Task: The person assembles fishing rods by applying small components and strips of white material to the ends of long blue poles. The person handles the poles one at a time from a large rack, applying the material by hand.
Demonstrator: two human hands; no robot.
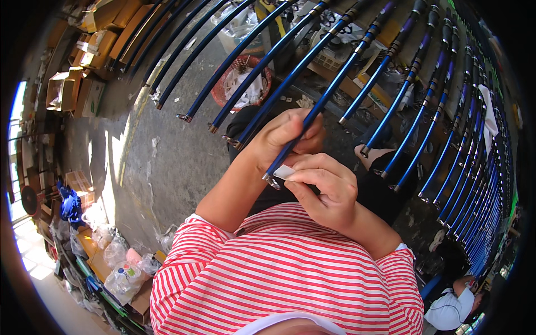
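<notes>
My left hand (pixel 290 133) is closed around a glossy blue fishing rod (pixel 321 106), a little above its lower end. The metal line guide (pixel 272 181) at that end points toward me. Between the thumb and fingers of my right hand (pixel 329 187) is a small white slip (pixel 284 172), pinched beside the rod just above the guide. Whether the slip is paper or cloth I cannot tell. Several more blue fishing rods (pixel 254 89) hang side by side on both sides of the held one, with their lower ends toward me.
A red plastic basket (pixel 219 89) with white scraps stands on the concrete floor (pixel 167 167) beyond my hands. Cardboard boxes (pixel 95 47) are stacked at the far left. Plastic bags (pixel 124 276) lie at the near left. Another person (pixel 451 308) sits at the lower right beside the dense row of rods.
</notes>
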